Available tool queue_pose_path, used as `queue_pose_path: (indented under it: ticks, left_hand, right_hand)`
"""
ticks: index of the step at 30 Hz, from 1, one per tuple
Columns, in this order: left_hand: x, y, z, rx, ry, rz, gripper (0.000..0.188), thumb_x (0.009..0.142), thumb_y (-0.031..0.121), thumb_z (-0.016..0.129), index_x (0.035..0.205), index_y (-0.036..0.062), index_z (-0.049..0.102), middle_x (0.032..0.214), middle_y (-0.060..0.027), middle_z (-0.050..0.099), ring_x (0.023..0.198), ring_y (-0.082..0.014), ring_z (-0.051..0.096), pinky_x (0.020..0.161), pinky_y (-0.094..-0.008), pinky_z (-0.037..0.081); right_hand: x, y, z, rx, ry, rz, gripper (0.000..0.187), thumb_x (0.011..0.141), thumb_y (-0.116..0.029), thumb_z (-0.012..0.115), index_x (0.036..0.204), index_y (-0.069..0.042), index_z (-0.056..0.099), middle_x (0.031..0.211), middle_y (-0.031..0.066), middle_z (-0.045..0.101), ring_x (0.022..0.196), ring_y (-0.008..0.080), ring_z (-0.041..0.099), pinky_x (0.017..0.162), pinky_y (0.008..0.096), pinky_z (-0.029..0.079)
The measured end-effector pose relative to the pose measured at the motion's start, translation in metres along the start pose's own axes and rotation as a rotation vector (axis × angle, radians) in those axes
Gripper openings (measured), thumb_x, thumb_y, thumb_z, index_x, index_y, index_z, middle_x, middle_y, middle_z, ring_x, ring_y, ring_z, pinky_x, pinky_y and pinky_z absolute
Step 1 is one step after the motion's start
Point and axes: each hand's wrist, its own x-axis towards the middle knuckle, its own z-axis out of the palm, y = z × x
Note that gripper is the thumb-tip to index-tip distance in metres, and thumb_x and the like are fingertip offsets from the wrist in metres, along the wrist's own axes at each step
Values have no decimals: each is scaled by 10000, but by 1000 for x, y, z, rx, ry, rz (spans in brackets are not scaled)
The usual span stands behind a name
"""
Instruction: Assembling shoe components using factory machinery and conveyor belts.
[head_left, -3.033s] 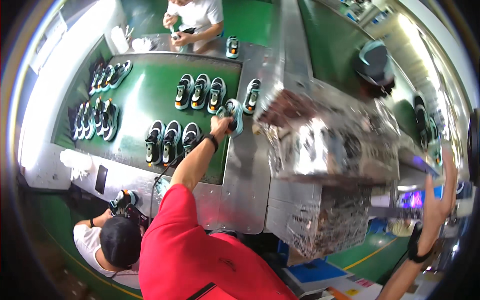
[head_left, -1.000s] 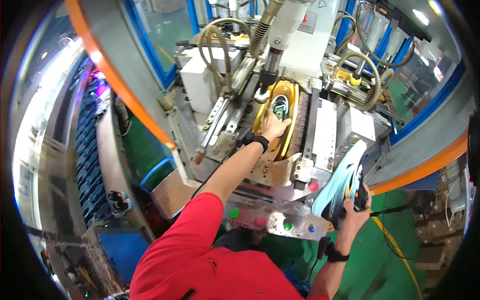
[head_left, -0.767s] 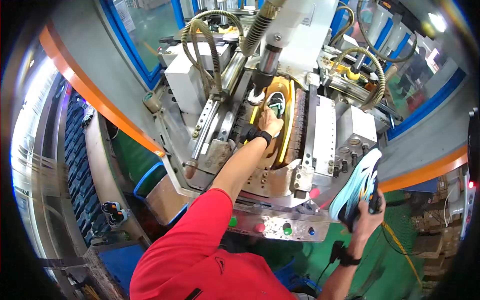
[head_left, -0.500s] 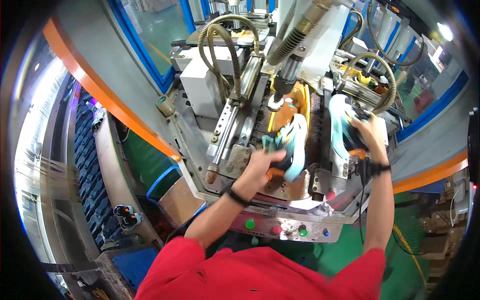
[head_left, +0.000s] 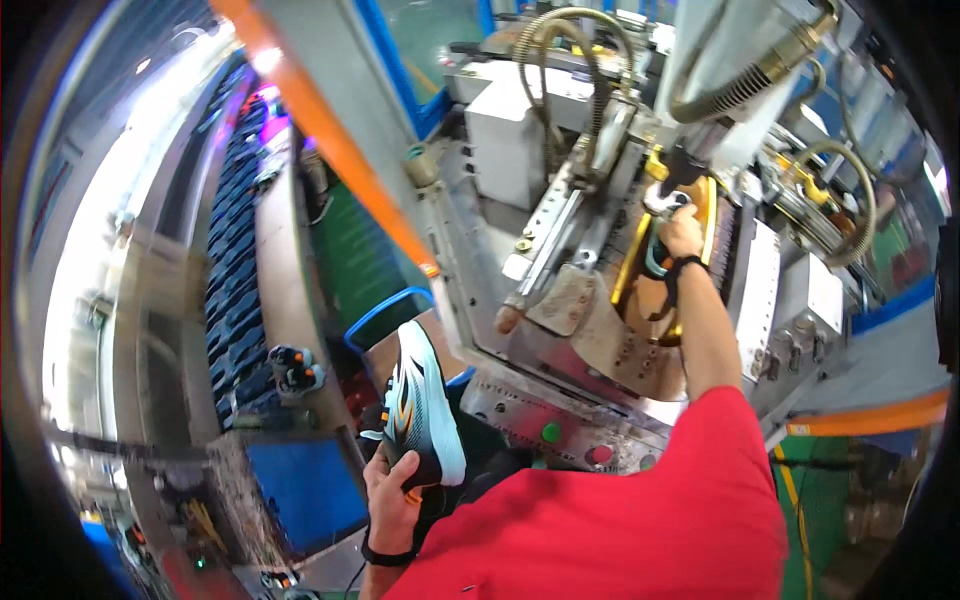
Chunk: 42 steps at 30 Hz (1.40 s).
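My left hand (head_left: 393, 497) grips a sneaker (head_left: 424, 400) with a pale blue and white sole and a dark upper with orange marks. It hangs upright in front of the machine, toe up, thumb across its dark side. My right hand (head_left: 683, 232) reaches into the machine's press bed (head_left: 648, 300), its fingers curled just below the press head (head_left: 687, 165). A teal curved piece (head_left: 655, 258) shows beside that hand, and a white rounded piece (head_left: 662, 200) lies at its fingertips. What the fingers close on is mostly hidden.
Yellow strips (head_left: 632, 262) line the bed. A control panel (head_left: 520, 410) with coloured buttons fronts the machine. Left of an orange frame bar (head_left: 340, 150) runs a dark textured conveyor (head_left: 232, 260); another shoe (head_left: 296, 370) sits beside it. A blue-topped surface (head_left: 305, 490) stands lower left.
The view has swung left. My left hand has carried its sneaker out of the machine, down and left. My right hand has moved from the machine's right side into the bed below the press head.
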Motion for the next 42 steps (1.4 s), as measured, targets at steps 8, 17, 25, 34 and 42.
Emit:
queue_pose_path:
  ticks: [8, 17, 25, 34, 42]
  left_hand:
    - [-65, -43, -30, -9, 280, -143, 293, 890, 114, 652, 1152, -9, 603, 1059, -61, 649, 936, -163, 657, 756, -289, 550]
    - [-135, -110, -100, -376, 550, -152, 319, 825, 105, 739, 1083, -44, 626, 988, -83, 676, 853, -174, 675, 757, -310, 572]
    - [-225, -145, -248, -662, 1171, 111, 218, 783, 9, 733, 960, -67, 631, 887, -133, 665, 752, -266, 675, 620, -411, 582]
    - [-318, -201, -523, -598, 1671, 277, 544, 689, 107, 773, 1106, -68, 471, 931, -177, 630, 799, -298, 653, 669, -409, 559]
    - [-352, -267, -651, 110, 2072, -247, 722, 727, 222, 732, 1314, 17, 365, 1128, -251, 588, 1007, -417, 618, 862, -480, 508]
  right_hand:
    - [-311, -54, -104, 672, -79, -807, 149, 820, 17, 605, 960, -16, 647, 898, 173, 633, 802, 332, 612, 707, 407, 485]
    - [-403, -7, 65, 427, -485, -1088, 223, 773, -24, 599, 995, -39, 598, 970, 169, 581, 959, 372, 564, 817, 453, 462]
    - [-396, -101, 37, 573, -473, -1095, 163, 804, -15, 618, 965, 4, 601, 834, 158, 558, 739, 339, 564, 715, 388, 472]
    - [-600, -449, -221, 1156, -684, -1621, 210, 938, -104, 606, 1100, 28, 615, 1082, 103, 650, 977, 188, 617, 853, 317, 500]
    - [-926, -614, -379, 1001, -716, -2350, 569, 909, -261, 653, 1389, -33, 449, 1322, 171, 552, 1216, 279, 525, 1024, 404, 399]
